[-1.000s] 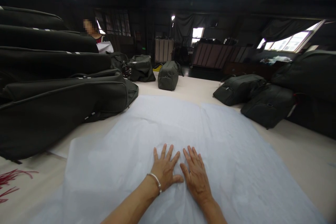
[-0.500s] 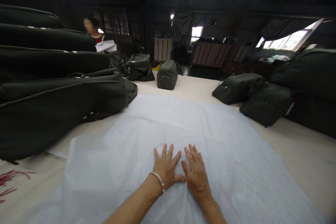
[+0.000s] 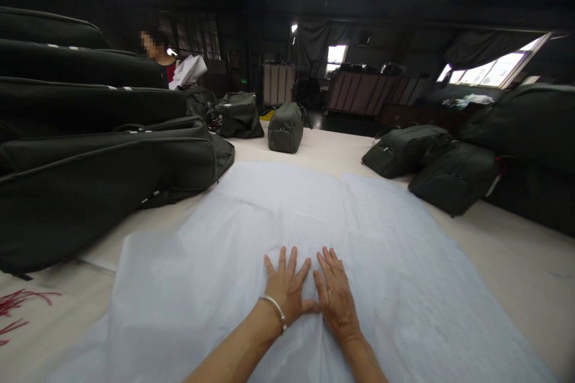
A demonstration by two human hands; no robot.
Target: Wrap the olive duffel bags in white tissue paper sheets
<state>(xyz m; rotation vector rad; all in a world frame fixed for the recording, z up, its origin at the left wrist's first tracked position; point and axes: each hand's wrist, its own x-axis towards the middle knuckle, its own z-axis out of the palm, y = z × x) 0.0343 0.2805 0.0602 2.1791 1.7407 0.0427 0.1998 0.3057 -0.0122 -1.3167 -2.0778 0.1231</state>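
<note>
My left hand (image 3: 287,288) lies flat on thin white tissue-like sheets (image 3: 269,215), fingers spread and a silver bangle on the wrist. Close beside it, my right hand (image 3: 338,296) also rests flat on the sheets, its fingers stretched forward and slightly apart. The thumbs are near each other over a few small creases. Neither hand grips anything. The sheets overlap and spread across the table in front of me, with a folded edge at the left.
Dark green bags are piled at the left (image 3: 108,167). One small bag (image 3: 286,128) stands at the table's far edge; more bags (image 3: 456,176) sit at the right. Red strings (image 3: 18,305) lie on the cream table (image 3: 507,251). Behind, a person (image 3: 167,66) holds white sheets (image 3: 187,72).
My hands stay nearly in place on the sheets, the left shifting very slightly right. In the background, the person's white sheets have been raised and tilted.
</note>
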